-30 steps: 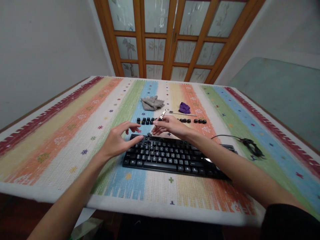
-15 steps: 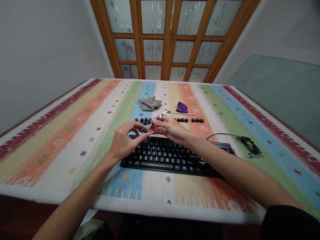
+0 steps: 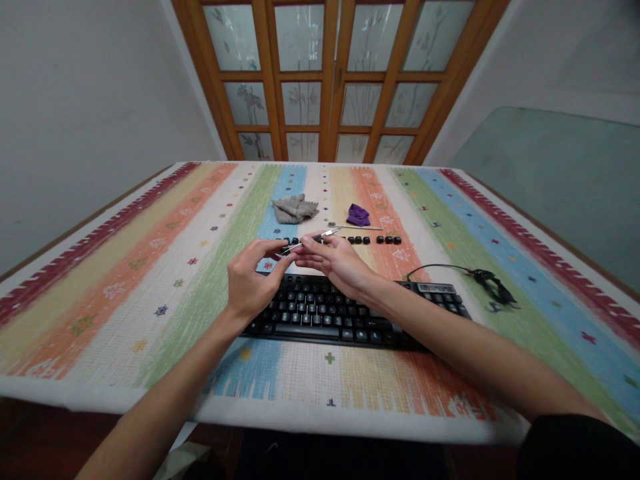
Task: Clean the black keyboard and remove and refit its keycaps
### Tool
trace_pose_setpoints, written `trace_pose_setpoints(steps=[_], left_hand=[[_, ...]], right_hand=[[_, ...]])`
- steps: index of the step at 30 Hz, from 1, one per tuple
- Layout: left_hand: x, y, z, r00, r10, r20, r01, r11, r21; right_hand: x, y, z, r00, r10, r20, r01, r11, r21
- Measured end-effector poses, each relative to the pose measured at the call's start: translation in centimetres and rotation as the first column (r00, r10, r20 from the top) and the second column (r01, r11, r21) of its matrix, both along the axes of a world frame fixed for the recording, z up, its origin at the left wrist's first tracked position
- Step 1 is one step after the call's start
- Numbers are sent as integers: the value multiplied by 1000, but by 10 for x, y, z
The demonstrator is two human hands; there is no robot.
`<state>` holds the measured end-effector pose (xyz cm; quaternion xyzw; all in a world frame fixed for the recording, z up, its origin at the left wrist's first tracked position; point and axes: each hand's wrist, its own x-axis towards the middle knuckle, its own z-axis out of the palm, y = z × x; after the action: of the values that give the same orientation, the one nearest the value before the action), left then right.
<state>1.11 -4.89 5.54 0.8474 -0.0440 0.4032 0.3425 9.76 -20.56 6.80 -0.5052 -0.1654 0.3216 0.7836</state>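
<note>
My right hand (image 3: 343, 261) holds a wire keycap puller (image 3: 329, 233) with a dark middle, tilted over the back of the black keyboard (image 3: 310, 330). Its thin wires point toward my left hand (image 3: 254, 277). There, thumb and fingers close around the wire ends on a small dark piece that looks like a keycap, mostly hidden. Several keys are gone from the keyboard's back row. Behind it, loose black keycaps (image 3: 389, 240) form a row, partly covered by my hands.
A grey cloth (image 3: 295, 209) and a purple cloth (image 3: 359, 215) lie beyond the keycaps, with a thin rod-like tool (image 3: 360, 228) in front of the purple one. The keyboard's coiled cable (image 3: 493, 287) rests at the right. A striped tablecloth (image 3: 190, 320) covers the table.
Both hands have shifted slightly up and stay together. The puller lies flatter than before. The whole view has moved a little with my head.
</note>
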Motion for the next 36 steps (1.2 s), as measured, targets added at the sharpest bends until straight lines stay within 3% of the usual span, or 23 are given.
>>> trace_pose_setpoints(steps=[5, 20, 26, 31, 36], left_hand=[[5, -4, -4, 999, -23, 33, 24, 999, -46], [5, -8, -2, 998, -54, 39, 52, 997, 61], [10, -12, -7, 996, -89, -17, 86, 988, -130], [17, -17, -2, 979, -203, -16, 186, 924, -333], [20, -19, 0, 969, -245, -21, 218, 894, -392]], right_hand=[[-7, -1, -1, 996, -92, -21, 92, 995, 34], [-8, -10, 3, 986, -164, 15, 163, 986, 28], [-9, -15, 1, 986, -155, 57, 155, 988, 6], [-9, -17, 0, 985, -164, 45, 162, 985, 53], [-10, -16, -3, 981, -188, 42, 185, 981, 58]])
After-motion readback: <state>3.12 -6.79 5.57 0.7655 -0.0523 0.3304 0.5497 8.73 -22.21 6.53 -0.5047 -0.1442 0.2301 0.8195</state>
